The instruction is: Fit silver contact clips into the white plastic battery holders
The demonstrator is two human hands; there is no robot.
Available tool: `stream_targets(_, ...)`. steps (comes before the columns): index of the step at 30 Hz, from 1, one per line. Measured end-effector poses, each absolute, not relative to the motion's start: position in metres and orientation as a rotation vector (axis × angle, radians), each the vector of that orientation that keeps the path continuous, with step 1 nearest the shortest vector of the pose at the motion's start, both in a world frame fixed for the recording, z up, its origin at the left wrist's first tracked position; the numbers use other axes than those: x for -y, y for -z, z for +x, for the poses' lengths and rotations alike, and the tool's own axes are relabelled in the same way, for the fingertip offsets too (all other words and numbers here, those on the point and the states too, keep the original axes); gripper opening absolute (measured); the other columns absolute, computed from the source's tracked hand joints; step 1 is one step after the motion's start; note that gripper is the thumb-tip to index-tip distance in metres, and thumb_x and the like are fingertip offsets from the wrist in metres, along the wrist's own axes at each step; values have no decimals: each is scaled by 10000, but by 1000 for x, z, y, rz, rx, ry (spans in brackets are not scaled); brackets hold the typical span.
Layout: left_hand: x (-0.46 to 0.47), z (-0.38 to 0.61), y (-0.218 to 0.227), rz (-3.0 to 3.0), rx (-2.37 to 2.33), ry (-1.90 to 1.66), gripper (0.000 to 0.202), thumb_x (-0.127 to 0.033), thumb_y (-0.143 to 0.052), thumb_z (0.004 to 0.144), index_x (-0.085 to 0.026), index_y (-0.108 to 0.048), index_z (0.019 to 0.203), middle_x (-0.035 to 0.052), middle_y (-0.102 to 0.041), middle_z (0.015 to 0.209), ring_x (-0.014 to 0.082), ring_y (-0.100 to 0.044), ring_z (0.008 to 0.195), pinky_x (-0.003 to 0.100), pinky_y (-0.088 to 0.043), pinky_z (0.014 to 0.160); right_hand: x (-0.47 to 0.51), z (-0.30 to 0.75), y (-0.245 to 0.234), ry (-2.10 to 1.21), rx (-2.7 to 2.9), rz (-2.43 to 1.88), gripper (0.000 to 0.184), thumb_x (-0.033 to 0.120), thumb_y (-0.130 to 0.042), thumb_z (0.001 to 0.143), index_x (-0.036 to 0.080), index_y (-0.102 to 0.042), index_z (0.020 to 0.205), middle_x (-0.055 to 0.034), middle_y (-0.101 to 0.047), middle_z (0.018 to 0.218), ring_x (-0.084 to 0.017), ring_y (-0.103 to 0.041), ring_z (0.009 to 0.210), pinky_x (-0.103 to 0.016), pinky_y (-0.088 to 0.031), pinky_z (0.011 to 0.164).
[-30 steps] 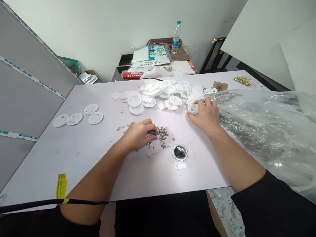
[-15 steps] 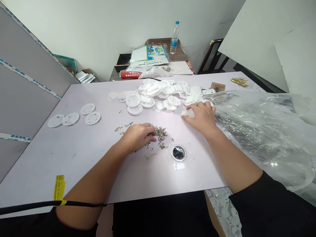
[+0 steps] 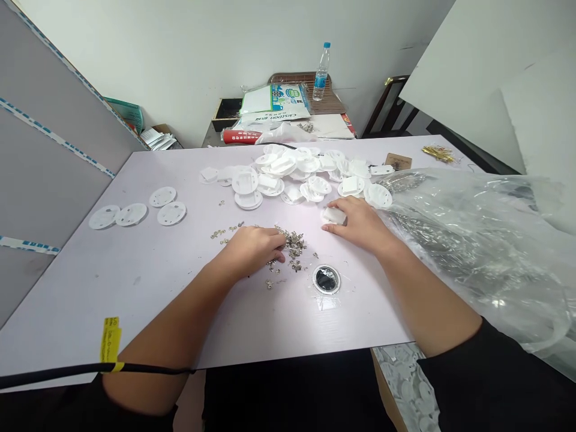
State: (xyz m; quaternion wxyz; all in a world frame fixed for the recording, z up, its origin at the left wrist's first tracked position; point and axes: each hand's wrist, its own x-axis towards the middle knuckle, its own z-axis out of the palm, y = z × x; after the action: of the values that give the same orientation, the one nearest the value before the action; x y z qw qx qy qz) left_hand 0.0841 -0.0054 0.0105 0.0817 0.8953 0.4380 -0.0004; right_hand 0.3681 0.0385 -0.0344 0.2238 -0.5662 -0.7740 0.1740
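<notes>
My right hand grips a white plastic disc-shaped part by its edge, just in front of the heap of white round plastic parts. Fingers pinched, my left hand rests at the pile of small metal fittings. A thin bit of metal shows at its fingertips, but what it is I cannot make out. Close by, in front of the metal pile, a round black disc with a silver rim is fixed in the tabletop under clear tape.
Several flat white discs lie on the left. A clear plastic bag with metal parts covers the table's right side. A black cable crosses the front left. Below the edge is a box of white parts; a water bottle stands behind.
My right hand has drawn the white plastic part toward me and to the left, away from the heap, uncovering a disc behind it. My left hand stays at the metal pile.
</notes>
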Motion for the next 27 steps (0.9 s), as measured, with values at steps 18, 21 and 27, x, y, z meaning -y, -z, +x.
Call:
stream_targets(18,10,91,-16,1956,-1406,-612,246,-434,-718,825,-246,-763,977,15,-752,854,145,-623,712,275,-484,661,-37,354,31,-964,1561,-1424,273,324,-578,863,211,-659,1098,-24,-671,770,-170,-614,533,-346,-503,577)
stream_targets(21,11,95,-14,1788,-1397,-675,201,-376,-697,834,-246,-781,964,30,-750,850,160,-640,753,274,-484,633,-31,342,27,-1362,1286,-1198,266,324,-670,830,206,-636,1066,-42,-688,861,-176,-659,605,-327,-547,541)
stream_targets(27,14,101,-13,1697,-1417,-811,142,-303,-634,859,-207,-736,878,3,-633,684,92,-432,543,234,-338,494,-1,313,10,-1845,1133,-913,335,278,-747,806,236,-596,1102,-47,-719,928,-210,-735,784,-353,-637,652)
